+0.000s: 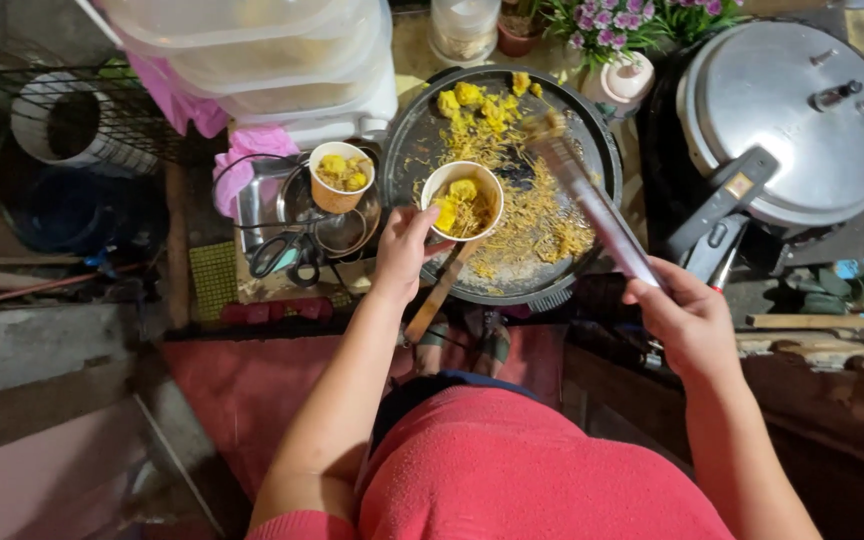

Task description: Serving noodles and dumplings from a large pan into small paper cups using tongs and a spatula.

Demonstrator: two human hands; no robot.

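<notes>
Over the dark pan (592, 130), left hand (404, 250) gripping a paper cup (462, 200), right hand (687, 320) clenched on motion-blurred tongs (592, 200).

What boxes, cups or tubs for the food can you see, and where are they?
Paper cup: round, pale, holding yellow food, in the left hand over the black pan.
Second paper cup: round, brownish, filled, left of the pan.
Plastic tubs: clear, stacked, top left.

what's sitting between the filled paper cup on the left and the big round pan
In the head view, the second paper cup, held by the left hand, sits between the filled cup and the pan's middle, overlapping the pan's left rim.
</notes>
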